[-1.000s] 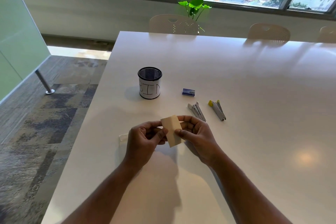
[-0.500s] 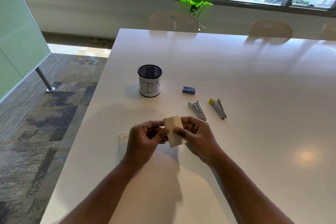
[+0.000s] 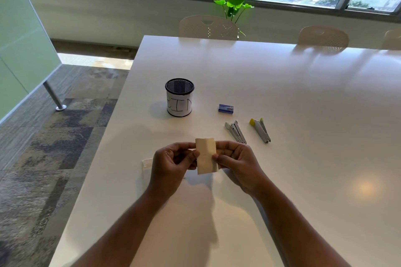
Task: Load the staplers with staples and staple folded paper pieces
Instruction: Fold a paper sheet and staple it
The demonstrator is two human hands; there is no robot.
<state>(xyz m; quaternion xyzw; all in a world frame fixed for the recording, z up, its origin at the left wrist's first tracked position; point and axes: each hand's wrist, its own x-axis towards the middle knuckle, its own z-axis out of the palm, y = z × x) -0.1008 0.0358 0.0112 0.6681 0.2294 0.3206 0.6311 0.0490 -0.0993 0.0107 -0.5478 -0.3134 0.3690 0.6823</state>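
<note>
A folded cream paper piece (image 3: 206, 156) is held upright above the white table (image 3: 303, 97), pinched on its left edge by my left hand (image 3: 171, 165) and on its right edge by my right hand (image 3: 238, 162). Beyond my right hand lie two small staplers side by side: a white one (image 3: 235, 132) and a white one with yellow ends (image 3: 260, 130). A small blue staple box (image 3: 225, 108) rests farther back. Another white paper piece (image 3: 147, 162) lies on the table, mostly hidden behind my left hand.
A black mesh cup (image 3: 179, 97) with a white label reading BIN stands left of the staple box. The table's left edge runs close to my left arm, with carpet below. Chairs (image 3: 208, 27) and a green plant (image 3: 233, 6) sit at the far side.
Both hands have turned the folded paper from a tilt to nearly upright. The staplers, box and cup have not moved.
</note>
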